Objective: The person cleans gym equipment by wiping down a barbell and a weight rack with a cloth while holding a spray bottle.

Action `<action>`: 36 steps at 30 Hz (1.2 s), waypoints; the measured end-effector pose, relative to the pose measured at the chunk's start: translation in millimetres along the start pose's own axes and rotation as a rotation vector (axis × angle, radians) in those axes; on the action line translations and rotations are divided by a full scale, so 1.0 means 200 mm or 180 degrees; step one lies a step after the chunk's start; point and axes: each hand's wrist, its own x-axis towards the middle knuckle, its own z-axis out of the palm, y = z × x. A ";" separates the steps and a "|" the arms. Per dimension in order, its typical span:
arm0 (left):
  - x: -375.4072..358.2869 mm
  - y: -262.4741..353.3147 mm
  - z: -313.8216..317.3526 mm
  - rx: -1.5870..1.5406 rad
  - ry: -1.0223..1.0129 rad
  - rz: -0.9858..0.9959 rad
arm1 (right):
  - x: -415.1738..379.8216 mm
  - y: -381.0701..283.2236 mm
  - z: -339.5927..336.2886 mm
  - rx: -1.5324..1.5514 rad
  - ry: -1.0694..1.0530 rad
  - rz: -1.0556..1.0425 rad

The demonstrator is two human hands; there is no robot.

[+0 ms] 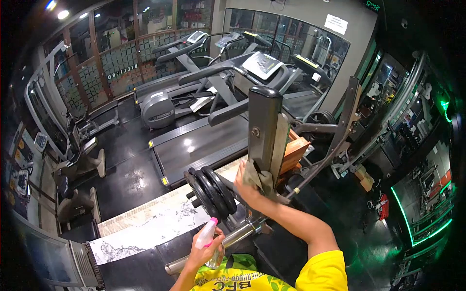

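Note:
My left hand (198,253) is wrapped round a clear spray bottle (207,234) with a pink top, held low in front of my yellow shirt. My right arm reaches across to the front, where my right hand (246,188) presses a grey-brown cloth (261,178) against a dark upright post (263,131) of a weight machine. Part of the fingers is hidden by the post and cloth. Several black weight plates (209,191) sit on a peg just left of my right hand. Below it runs a shiny metal bar (238,234).
Behind the post stand a treadmill (204,145) and an elliptical trainer (160,110). A white marble-patterned strip (150,233) crosses the floor at left. Orange wooden boards (294,151) are behind the post. To the right, a red object (383,207) lies on the dark floor.

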 end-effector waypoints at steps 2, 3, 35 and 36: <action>-0.01 -0.01 0.00 -0.0024 0.0019 -0.0022 | -0.13 -0.25 0.14 0.0453 0.0127 0.0197; -0.01 -0.01 -0.01 -0.0025 0.0028 -0.0027 | -0.22 -0.36 0.20 -0.0135 0.0036 -0.0280; 0.02 -0.09 0.06 0.0213 -0.0316 0.0124 | -0.50 0.37 -0.04 0.1739 0.1085 0.0380; 0.02 -0.09 0.06 0.0242 -0.0349 0.0138 | -0.56 0.30 -0.02 0.1771 0.0679 0.0118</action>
